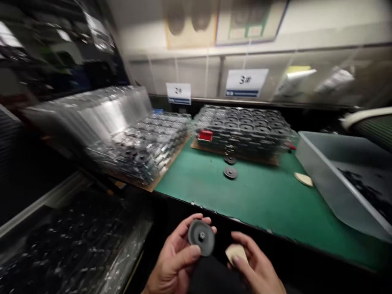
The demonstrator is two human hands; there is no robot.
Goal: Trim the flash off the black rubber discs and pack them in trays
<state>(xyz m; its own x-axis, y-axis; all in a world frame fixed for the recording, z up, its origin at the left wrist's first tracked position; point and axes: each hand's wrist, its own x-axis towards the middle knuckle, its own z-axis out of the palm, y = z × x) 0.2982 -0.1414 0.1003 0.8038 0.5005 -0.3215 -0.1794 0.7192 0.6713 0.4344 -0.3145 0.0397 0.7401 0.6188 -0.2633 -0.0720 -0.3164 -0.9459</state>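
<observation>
Holding a dark disc (pixel 201 237) with a central stud in our left hand (pixel 173 261), fingers gripping its rim, we pinch a pale wedge (pixel 236 253) in our right hand (pixel 255 265) just beside it. Both hands sit off the near edge of the green mat (pixel 254 204). On the mat: two loose discs (pixel 230 172), another wedge (pixel 303 179), stacked trays (pixel 241 126). At its right, a grey bin (pixel 321 171), open mat between.

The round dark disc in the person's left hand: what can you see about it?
The disc is round and dark grey, with a dull surface that looks like rubber or plastic. A small shiny stud with a dark centre sticks out of its middle. It stands tilted, with its face turned up toward the camera, above the edge of the table. The left hand holds it, with fingers behind its top edge.
</observation>
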